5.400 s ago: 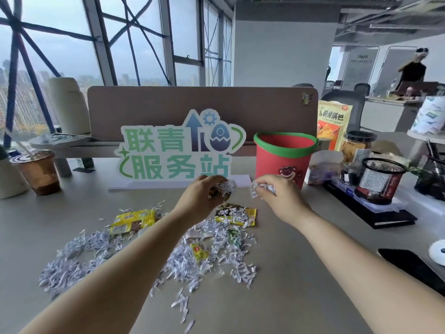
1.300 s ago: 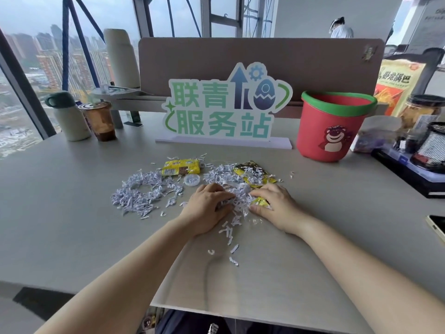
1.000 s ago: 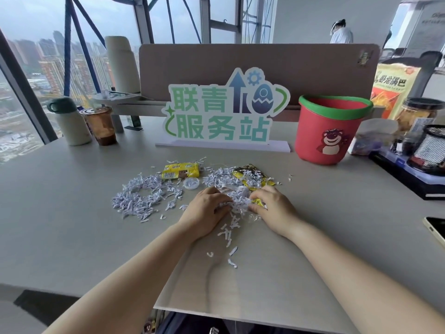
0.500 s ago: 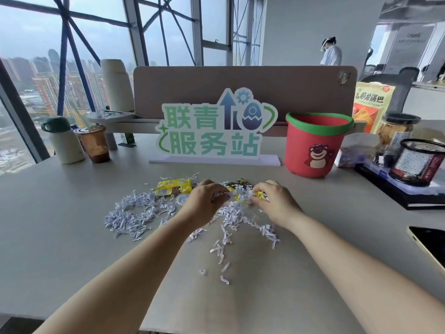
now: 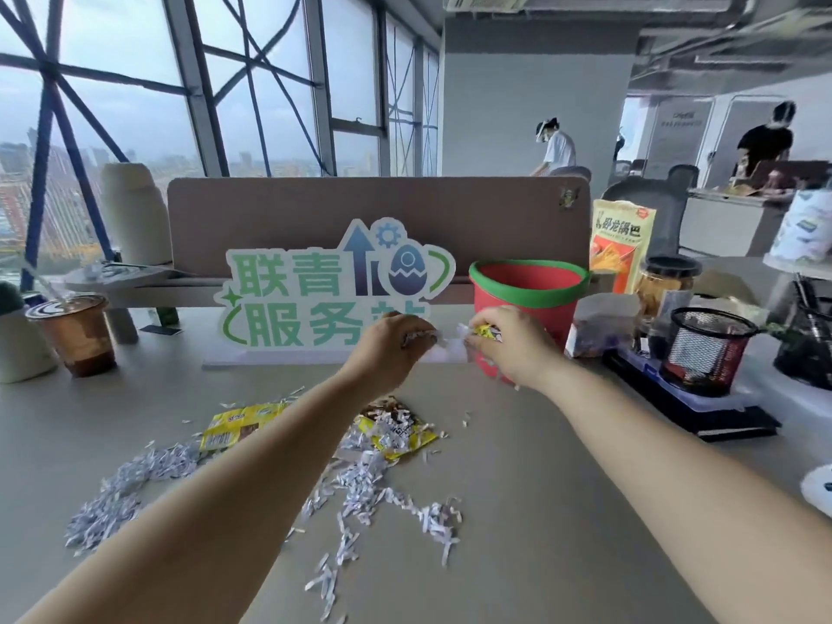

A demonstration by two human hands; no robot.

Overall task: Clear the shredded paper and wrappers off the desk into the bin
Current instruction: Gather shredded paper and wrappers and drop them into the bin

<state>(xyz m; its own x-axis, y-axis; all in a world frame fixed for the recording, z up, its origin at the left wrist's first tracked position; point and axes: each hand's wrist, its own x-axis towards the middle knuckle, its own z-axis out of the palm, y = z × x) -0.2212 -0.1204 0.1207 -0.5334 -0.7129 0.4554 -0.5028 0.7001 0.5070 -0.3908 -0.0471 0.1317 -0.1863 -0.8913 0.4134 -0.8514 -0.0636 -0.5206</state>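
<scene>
Both hands are raised above the desk, just left of and in front of the red bin (image 5: pixel 531 295) with the green rim. My left hand (image 5: pixel 391 344) is closed around a clump of shredded paper. My right hand (image 5: pixel 508 344) grips shreds and a small yellow wrapper against the bin's front wall. Shredded paper (image 5: pixel 364 484) lies scattered over the desk (image 5: pixel 562 488) below my arms. Two yellow wrappers lie among it: one on the left (image 5: pixel 234 425) and one in the middle (image 5: pixel 396 434), half covered by shreds.
A green-and-white sign (image 5: pixel 333 295) stands behind my hands. An iced drink cup (image 5: pixel 76 335) is at far left. A black mesh pen holder (image 5: pixel 707 344), a snack bag (image 5: pixel 621 245) and a jar (image 5: pixel 666 286) crowd the right side. People stand in the background.
Both hands scooped up shreds from the pile and lifted them up and right toward the bin; the right hand also picked up a yellow wrapper. The camera tilted upward.
</scene>
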